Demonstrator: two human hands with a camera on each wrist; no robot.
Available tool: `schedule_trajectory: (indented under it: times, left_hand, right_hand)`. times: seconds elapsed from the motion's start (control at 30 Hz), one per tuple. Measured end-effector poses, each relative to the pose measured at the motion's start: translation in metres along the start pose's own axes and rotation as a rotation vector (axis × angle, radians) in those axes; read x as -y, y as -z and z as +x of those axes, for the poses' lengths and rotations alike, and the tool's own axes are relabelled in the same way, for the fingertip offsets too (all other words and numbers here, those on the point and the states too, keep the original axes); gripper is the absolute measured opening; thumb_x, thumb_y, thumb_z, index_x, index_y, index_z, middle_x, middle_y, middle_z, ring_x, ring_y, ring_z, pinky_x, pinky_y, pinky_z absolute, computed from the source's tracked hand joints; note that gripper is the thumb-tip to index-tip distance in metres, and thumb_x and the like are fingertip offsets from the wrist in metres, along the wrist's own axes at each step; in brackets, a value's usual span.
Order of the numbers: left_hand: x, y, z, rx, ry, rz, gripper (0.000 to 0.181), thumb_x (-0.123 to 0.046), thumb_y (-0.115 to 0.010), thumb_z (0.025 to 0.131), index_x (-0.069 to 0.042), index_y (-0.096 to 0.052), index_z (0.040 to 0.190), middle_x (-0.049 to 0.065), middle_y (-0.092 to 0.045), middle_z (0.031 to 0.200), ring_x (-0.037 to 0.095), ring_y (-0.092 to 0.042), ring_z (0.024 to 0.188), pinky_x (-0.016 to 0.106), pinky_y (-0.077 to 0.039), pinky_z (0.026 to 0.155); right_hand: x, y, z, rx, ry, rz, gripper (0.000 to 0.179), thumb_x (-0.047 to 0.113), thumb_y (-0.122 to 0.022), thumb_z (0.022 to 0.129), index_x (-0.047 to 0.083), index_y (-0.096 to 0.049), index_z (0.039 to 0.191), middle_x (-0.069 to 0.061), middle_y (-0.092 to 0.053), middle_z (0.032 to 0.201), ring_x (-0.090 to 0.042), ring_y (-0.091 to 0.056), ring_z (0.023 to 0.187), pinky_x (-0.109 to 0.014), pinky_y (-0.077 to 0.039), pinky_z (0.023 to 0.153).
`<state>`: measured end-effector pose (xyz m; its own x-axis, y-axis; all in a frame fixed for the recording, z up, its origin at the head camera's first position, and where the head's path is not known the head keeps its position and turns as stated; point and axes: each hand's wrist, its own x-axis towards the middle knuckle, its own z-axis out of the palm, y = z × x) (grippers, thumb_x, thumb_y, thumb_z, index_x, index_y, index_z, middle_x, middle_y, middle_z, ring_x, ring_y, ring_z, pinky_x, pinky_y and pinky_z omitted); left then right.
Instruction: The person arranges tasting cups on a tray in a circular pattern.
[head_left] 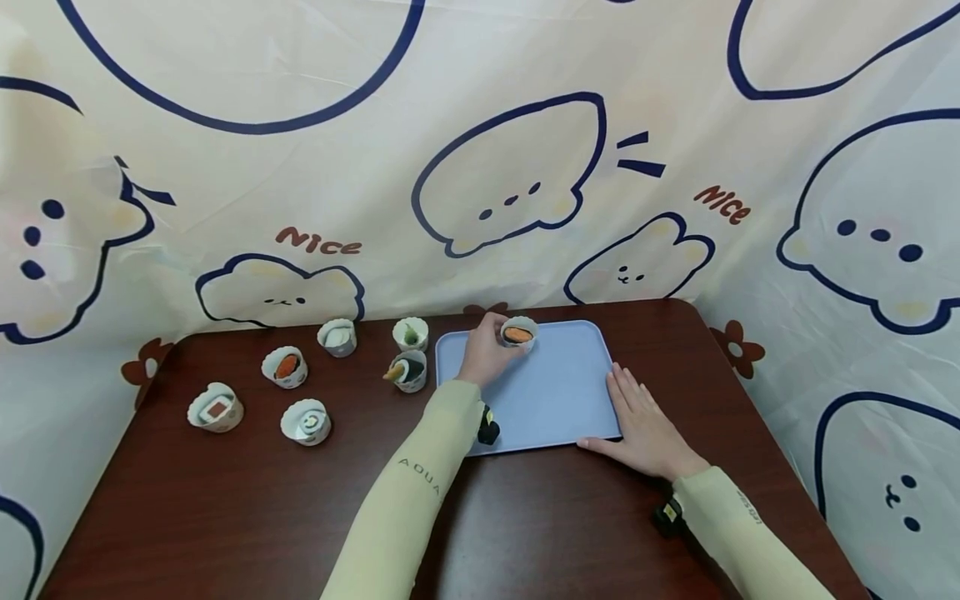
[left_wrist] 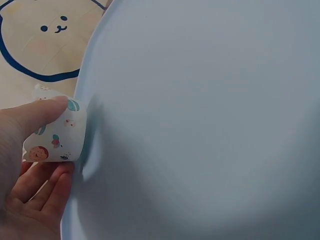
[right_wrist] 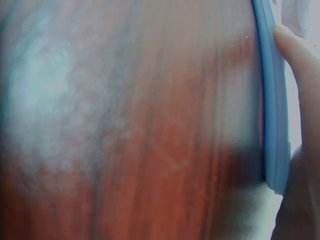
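Note:
Between the thumb and fingers of my left hand (head_left: 487, 350) is a patterned paper cup (left_wrist: 62, 127) with an orange-topped sushi piece (head_left: 517, 334) inside. The cup is at the far edge of the light blue tray (head_left: 555, 383); whether it touches the tray, I cannot tell. My right hand (head_left: 645, 425) lies with fingers extended at the tray's near right corner. In the right wrist view, its thumb (right_wrist: 292, 47) is against the tray's rim (right_wrist: 275, 110).
Left of the tray stand two cups, one with a green-topped piece (head_left: 411, 335) and one with a cone-shaped roll (head_left: 408, 371). Farther left are several more cups, among them one with an orange piece (head_left: 286, 367). A printed cloth (head_left: 465, 275) hangs behind the brown table (head_left: 337, 500).

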<state>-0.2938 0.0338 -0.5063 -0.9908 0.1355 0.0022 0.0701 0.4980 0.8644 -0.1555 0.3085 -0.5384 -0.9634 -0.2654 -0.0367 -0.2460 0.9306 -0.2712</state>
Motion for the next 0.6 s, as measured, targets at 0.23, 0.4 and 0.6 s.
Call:
schedule_trajectory:
  times: [0.23,0.4,0.6]
  left_hand:
    - [0.0052,-0.0003,-0.0005,0.006,-0.028,0.012,0.052,-0.018,-0.089,0.081,-0.008,-0.057,0.121,0.011,-0.064,0.112,0.022,-0.055,0.095,0.038,-0.049,0.085]
    - [0.0067,-0.0007,-0.001,0.019,-0.023,0.003,0.053,-0.016,-0.089,0.082,-0.008,-0.057,0.123,0.011,-0.064,0.113,0.022,-0.058,0.099,0.037,-0.05,0.087]
    - [0.0047,-0.0013,-0.0017,0.022,-0.01,-0.003,0.057,-0.012,-0.089,0.081,-0.007,-0.056,0.127,0.01,-0.064,0.116,0.023,-0.06,0.106,0.039,-0.05,0.093]
  right_hand:
    - [0.0007,0.001,-0.0004,-0.02,0.012,-0.001,0.124,0.084,-0.055,0.081,0.001,-0.011,0.162,-0.015,-0.002,0.169,-0.031,-0.002,0.154,-0.052,-0.009,0.122]
    - [0.001,0.0004,-0.0004,-0.023,0.016,0.006,0.123,0.084,-0.056,0.082,0.001,-0.012,0.162,-0.015,-0.003,0.169,-0.031,-0.002,0.154,-0.052,-0.009,0.122]
    - [-0.0004,-0.0012,-0.0003,-0.01,0.006,0.0,0.123,0.085,-0.053,0.082,0.003,-0.009,0.163,-0.012,0.0,0.169,-0.028,0.001,0.154,-0.05,-0.007,0.122]
